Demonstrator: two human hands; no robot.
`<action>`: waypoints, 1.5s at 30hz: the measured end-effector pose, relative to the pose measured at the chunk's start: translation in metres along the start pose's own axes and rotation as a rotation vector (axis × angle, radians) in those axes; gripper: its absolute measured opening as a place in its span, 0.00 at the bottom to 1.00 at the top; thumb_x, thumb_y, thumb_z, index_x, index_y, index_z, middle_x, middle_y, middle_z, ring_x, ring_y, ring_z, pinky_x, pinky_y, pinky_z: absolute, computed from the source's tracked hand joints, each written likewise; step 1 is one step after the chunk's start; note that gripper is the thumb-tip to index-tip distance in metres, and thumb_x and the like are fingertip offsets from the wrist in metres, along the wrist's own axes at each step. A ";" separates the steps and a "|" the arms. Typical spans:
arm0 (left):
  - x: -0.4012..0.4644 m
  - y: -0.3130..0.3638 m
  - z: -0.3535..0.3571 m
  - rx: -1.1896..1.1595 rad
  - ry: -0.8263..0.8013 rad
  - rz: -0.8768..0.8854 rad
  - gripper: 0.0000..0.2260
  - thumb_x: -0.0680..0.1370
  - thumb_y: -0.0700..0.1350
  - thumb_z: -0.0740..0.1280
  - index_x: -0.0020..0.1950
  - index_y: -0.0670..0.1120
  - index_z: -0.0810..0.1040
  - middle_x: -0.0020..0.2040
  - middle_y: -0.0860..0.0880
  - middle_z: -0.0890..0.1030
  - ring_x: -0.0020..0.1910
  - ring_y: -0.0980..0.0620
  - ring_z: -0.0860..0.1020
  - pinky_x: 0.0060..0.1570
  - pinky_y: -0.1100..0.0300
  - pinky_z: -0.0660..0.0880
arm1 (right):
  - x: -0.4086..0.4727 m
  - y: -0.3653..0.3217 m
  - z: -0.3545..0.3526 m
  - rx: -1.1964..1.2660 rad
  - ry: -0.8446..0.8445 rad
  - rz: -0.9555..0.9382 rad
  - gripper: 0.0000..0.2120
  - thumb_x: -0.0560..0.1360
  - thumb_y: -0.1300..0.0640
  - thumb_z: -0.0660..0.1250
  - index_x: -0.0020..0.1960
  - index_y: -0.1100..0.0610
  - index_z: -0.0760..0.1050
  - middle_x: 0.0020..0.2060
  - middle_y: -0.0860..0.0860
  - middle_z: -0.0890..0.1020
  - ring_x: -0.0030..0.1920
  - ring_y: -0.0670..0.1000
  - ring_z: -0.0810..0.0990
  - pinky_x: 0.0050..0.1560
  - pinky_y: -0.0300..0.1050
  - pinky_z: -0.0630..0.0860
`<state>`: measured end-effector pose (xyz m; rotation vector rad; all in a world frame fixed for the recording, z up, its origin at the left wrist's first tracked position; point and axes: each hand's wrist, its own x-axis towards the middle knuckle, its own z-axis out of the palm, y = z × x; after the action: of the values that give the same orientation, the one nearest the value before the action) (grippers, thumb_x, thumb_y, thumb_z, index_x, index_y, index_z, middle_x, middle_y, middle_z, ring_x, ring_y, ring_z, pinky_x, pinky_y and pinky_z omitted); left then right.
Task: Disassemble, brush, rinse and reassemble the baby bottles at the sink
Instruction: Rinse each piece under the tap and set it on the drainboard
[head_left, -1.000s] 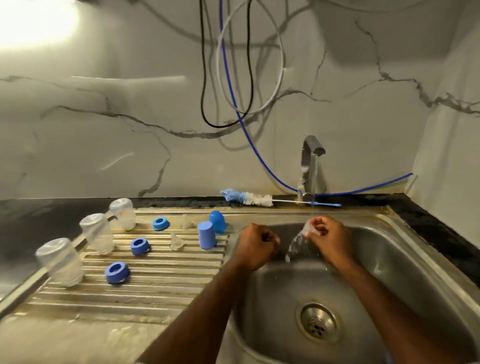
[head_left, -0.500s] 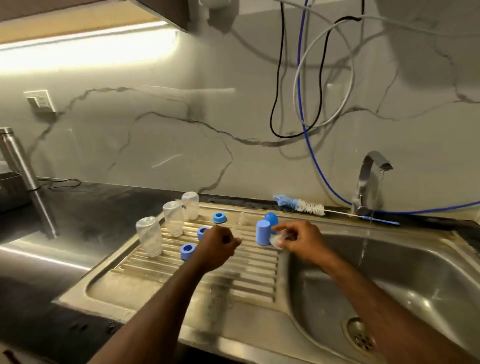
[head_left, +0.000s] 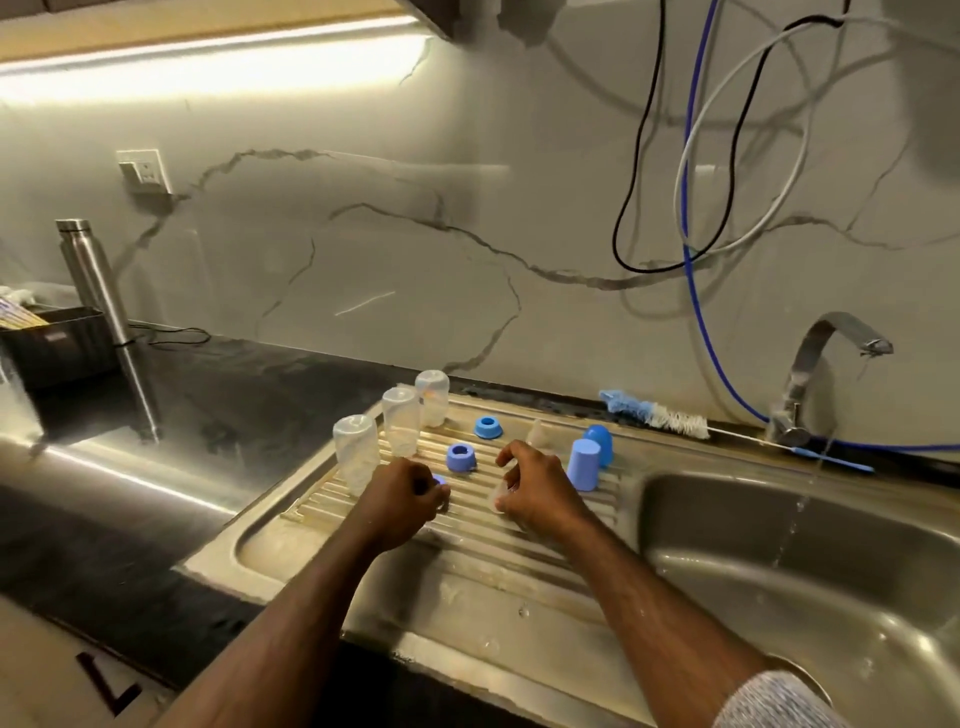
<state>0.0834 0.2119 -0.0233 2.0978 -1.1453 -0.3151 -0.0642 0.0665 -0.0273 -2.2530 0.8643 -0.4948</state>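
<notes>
Three clear bottle bodies (head_left: 400, 428) stand upside down at the left of the ribbed steel drainboard (head_left: 519, 540). Two blue screw rings (head_left: 461, 457) lie behind my hands. My left hand (head_left: 405, 499) is curled round a third blue ring (head_left: 439, 479), of which only an edge shows. My right hand (head_left: 535, 488) pinches a clear teat (head_left: 500, 496) low over the ribs. Another clear teat (head_left: 537, 434) and two blue caps (head_left: 583, 464) stand further right. The bottle brush (head_left: 654, 413) lies along the back ledge.
The tap (head_left: 826, 364) lets a thin stream fall into the sink basin (head_left: 857, 597) on the right. A steel flask (head_left: 91, 275) and a black box (head_left: 52, 343) stand on the dark counter at far left. Cables hang on the wall above the tap.
My right hand left the running water and carried the clear teat left over the drainboard. My left hand moved from the basin's edge onto the nearest blue ring. My view swung left.
</notes>
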 end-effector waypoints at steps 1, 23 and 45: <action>0.001 0.001 0.000 -0.001 0.000 0.002 0.10 0.80 0.48 0.71 0.43 0.42 0.83 0.36 0.49 0.85 0.35 0.54 0.82 0.44 0.52 0.81 | 0.000 0.001 -0.001 0.000 -0.005 0.003 0.22 0.70 0.63 0.76 0.58 0.48 0.72 0.45 0.47 0.79 0.42 0.43 0.77 0.41 0.35 0.73; -0.018 0.228 0.254 -0.235 -0.424 0.404 0.14 0.80 0.46 0.71 0.37 0.41 0.81 0.33 0.48 0.83 0.29 0.55 0.81 0.33 0.64 0.79 | -0.185 0.242 -0.234 -0.243 0.059 0.460 0.09 0.67 0.64 0.79 0.40 0.52 0.82 0.35 0.49 0.85 0.39 0.49 0.85 0.44 0.47 0.84; 0.032 0.216 0.343 -0.508 -0.392 -0.034 0.08 0.81 0.38 0.64 0.55 0.47 0.80 0.51 0.43 0.82 0.46 0.44 0.82 0.31 0.55 0.78 | -0.134 0.294 -0.220 -0.017 0.195 0.491 0.08 0.75 0.63 0.70 0.53 0.57 0.83 0.45 0.52 0.83 0.44 0.47 0.79 0.43 0.37 0.76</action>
<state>-0.2119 -0.0513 -0.1158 1.6431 -1.0998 -0.9604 -0.4104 -0.1032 -0.0912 -1.9293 1.4725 -0.4775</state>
